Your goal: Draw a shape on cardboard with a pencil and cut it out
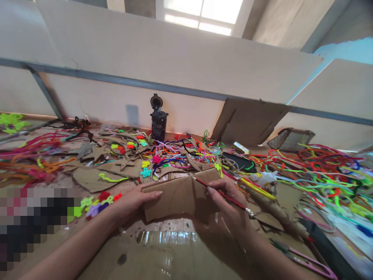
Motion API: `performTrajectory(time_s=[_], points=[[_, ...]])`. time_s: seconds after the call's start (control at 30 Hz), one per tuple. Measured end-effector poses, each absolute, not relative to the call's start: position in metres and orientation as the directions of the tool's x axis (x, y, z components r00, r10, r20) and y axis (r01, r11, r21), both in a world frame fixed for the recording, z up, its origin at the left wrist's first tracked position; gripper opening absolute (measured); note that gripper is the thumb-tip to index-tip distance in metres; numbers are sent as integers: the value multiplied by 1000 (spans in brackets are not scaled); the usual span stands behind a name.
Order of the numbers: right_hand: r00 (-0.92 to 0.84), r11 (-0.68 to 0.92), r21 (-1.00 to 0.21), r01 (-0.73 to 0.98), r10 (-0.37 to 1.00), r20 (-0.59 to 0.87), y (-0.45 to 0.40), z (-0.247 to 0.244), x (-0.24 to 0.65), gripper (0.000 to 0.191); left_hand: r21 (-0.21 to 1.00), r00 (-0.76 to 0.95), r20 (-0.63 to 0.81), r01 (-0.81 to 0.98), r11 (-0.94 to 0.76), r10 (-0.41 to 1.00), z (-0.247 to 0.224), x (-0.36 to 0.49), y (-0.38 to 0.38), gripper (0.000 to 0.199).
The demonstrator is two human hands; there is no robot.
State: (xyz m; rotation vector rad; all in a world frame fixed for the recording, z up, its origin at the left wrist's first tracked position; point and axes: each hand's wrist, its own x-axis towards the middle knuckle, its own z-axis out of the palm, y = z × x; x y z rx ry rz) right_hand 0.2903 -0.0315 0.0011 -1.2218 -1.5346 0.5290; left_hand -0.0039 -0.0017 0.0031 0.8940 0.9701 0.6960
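A piece of brown cardboard (171, 198) is tilted up in front of me, with a faint curved line drawn on its face. My left hand (140, 202) grips its left end, thumb on the front and the other fingers hidden behind. In my right hand (225, 196) a red and black pencil (230, 197) is pinched, its tip at the cardboard near the upper edge. Below them lies a larger cardboard sheet (131, 256) with shiny clear tape across it. Just left of my left forearm are several colourful pipe cleaner flowers (100, 204).
Bunches of pipe cleaners (329, 175) spread over both sides. A black bottle (159, 124) with its lid up stands at the back by the white partition. Pink-handled scissors (309, 260) lie at the lower right, near a cardboard tube (279, 214). Cardboard stars (125, 163) lie centre-left.
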Motion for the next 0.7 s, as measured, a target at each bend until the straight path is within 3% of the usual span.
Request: performTrajectory(time_s=[0.27,0.7], points=[[104,382,-814,439,878,468,-33,3,292,14,864,426,-412,-97,494,805,4,-4,-1,71],[63,418,-775,474,862,504,-32,5,295,12,867,416,-401,-115,485,816,4,-4,-1,68]])
